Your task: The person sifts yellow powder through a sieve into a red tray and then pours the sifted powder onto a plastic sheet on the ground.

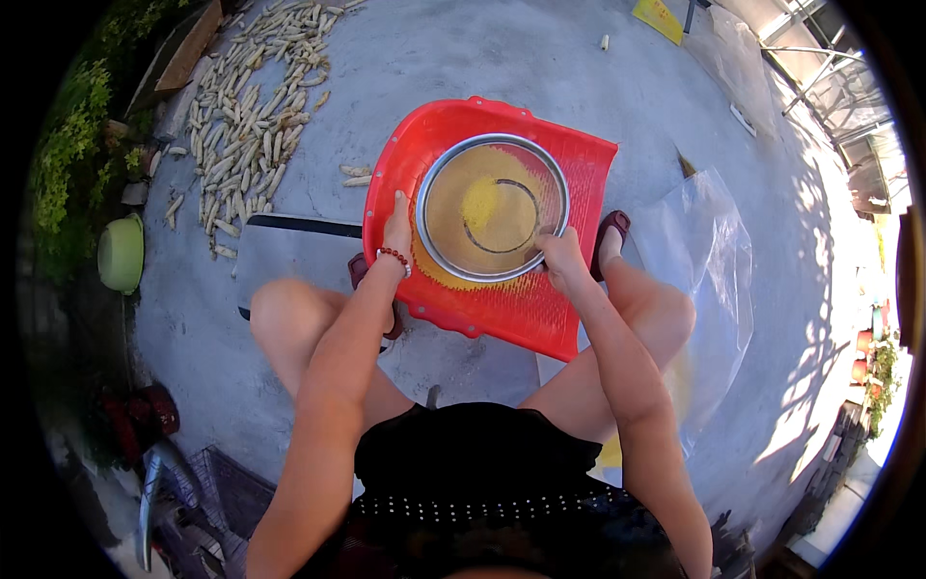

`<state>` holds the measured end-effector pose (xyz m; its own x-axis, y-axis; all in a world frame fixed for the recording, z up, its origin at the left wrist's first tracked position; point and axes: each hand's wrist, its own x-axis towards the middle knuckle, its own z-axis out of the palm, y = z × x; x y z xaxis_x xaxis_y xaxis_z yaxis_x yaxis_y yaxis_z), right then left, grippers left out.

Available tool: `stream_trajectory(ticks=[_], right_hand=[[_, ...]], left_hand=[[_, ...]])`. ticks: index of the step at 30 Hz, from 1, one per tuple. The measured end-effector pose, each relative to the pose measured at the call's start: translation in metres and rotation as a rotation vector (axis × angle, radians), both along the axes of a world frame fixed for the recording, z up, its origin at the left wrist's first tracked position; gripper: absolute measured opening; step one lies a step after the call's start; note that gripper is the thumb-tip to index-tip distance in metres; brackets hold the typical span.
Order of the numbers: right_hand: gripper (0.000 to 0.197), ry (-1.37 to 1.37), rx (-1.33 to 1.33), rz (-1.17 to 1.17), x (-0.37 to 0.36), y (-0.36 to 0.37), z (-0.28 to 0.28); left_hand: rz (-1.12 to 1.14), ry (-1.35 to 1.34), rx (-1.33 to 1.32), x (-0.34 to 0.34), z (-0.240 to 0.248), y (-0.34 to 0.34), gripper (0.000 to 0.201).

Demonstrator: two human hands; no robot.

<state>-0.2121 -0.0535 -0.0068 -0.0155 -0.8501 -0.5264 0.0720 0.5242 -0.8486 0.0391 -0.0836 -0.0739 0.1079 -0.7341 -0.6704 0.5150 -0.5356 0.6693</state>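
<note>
A round metal sieve is over a red plastic winnowing pan. A small heap of coarse yellow corn grits lies on its mesh. My right hand is closed on the sieve's lower right rim. Alongside the left rim, my left hand is edge-on, with a straight digit extended and its other fingers mostly hidden. A red bead bracelet is on that wrist. Fine yellow meal shows in the pan below the sieve.
Many bare corncobs are spread at the far left, near a green basin. My knees flank the red pan. A clear plastic sheet lies on the right. A dark crate is at the lower left.
</note>
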Motion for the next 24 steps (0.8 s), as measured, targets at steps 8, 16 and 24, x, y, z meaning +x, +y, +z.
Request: stream_trajectory(ticks=[8, 16, 24], right_hand=[[0.006, 0.036, -0.011, -0.023, 0.012, 0.007, 0.001], [0.008, 0.036, -0.041, -0.028, 0.013, 0.005, 0.001], [0.007, 0.019, -0.013, -0.013, 0.018, 0.004, 0.004]], left_hand=[[-0.144, 0.008, -0.057, -0.013, 0.051, 0.017, 0.081], [-0.154, -0.047, -0.091, -0.015, 0.045, 0.022, 0.085], [-0.165, 0.124, -0.137, -0.003, 0.031, 0.017, 0.08]])
